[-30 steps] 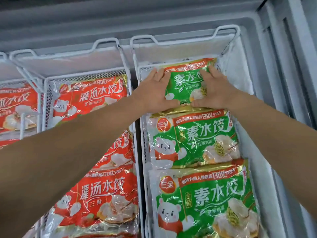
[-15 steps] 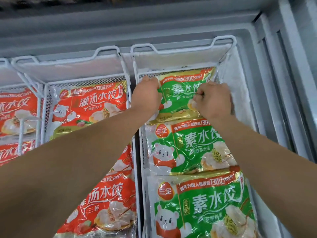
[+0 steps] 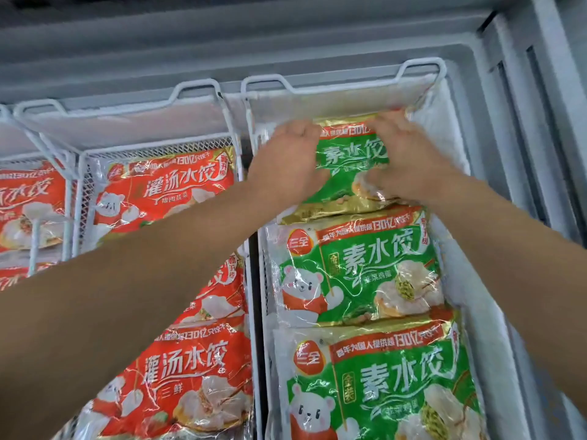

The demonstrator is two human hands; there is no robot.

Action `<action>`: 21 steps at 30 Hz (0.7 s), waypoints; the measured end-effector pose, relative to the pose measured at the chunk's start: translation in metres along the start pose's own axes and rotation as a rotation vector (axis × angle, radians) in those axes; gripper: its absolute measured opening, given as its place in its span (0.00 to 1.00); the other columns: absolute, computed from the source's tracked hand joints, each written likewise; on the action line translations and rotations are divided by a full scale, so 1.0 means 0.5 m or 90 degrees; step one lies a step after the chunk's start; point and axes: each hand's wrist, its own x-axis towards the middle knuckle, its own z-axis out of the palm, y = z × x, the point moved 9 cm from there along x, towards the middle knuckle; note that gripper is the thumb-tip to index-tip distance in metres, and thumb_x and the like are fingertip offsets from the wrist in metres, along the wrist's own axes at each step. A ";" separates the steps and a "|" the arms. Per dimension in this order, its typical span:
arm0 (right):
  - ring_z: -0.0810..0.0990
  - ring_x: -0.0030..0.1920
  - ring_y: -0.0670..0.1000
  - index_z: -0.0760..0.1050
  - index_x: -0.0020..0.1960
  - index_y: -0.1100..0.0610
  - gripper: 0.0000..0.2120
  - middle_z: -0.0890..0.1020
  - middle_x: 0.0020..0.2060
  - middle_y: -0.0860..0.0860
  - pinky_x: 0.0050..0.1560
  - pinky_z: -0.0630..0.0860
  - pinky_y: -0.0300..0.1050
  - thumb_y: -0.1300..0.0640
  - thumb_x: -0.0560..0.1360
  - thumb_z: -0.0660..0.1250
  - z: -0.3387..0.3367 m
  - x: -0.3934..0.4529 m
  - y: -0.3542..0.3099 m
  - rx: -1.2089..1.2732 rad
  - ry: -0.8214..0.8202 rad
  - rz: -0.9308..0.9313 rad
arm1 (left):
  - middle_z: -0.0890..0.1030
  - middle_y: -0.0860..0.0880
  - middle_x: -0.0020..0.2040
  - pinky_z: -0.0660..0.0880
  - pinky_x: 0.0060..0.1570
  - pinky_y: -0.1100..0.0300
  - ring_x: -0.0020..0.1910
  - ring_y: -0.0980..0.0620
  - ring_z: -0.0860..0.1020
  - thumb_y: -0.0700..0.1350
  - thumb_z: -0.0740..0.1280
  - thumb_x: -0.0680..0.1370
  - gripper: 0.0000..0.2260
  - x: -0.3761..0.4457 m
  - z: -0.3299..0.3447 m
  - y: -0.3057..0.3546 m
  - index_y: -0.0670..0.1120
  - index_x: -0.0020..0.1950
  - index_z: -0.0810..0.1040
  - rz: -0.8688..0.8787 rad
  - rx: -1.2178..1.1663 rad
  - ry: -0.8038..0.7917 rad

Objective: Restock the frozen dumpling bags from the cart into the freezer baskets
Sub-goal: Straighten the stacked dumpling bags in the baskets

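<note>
A green dumpling bag (image 3: 346,166) lies at the far end of the right-hand white wire freezer basket (image 3: 422,66). My left hand (image 3: 287,160) grips its left edge and my right hand (image 3: 408,160) grips its right side, fingers curled over the top corner. Two more green bags lie in the same basket nearer me, a middle green bag (image 3: 359,271) and a near green bag (image 3: 381,385). The held bag's lower edge overlaps the middle one.
The neighbouring basket (image 3: 197,87) on the left holds red dumpling bags (image 3: 171,188), stacked toward me. A third basket with red bags sits at the far left edge (image 3: 19,204). The freezer's frosted wall (image 3: 454,128) and grey frame (image 3: 540,90) bound the right side.
Both hands have slid the far green bag up toward the basket's back wall. My right hand moved to the bag's top right corner, and my left hand shifted onto its left edge.
</note>
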 end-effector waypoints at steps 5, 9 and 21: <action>0.43 0.80 0.58 0.38 0.81 0.51 0.61 0.41 0.81 0.51 0.79 0.48 0.57 0.48 0.66 0.80 0.061 0.029 0.031 -0.074 -0.179 0.043 | 0.36 0.43 0.81 0.50 0.78 0.43 0.81 0.43 0.40 0.72 0.66 0.70 0.56 0.022 0.092 -0.030 0.45 0.81 0.36 0.015 0.056 -0.197; 0.40 0.80 0.56 0.35 0.81 0.52 0.63 0.38 0.80 0.49 0.79 0.45 0.56 0.44 0.65 0.79 0.079 0.017 0.036 -0.091 -0.223 0.063 | 0.34 0.43 0.81 0.46 0.79 0.42 0.80 0.45 0.38 0.75 0.65 0.68 0.59 0.023 0.093 -0.049 0.44 0.80 0.34 0.045 0.100 -0.244; 0.42 0.80 0.55 0.44 0.81 0.55 0.44 0.44 0.81 0.50 0.76 0.53 0.67 0.45 0.78 0.68 0.081 -0.039 0.043 -0.111 -0.119 0.111 | 0.34 0.47 0.81 0.44 0.78 0.42 0.80 0.44 0.36 0.71 0.53 0.78 0.44 -0.058 0.117 -0.020 0.47 0.81 0.35 0.004 0.074 -0.176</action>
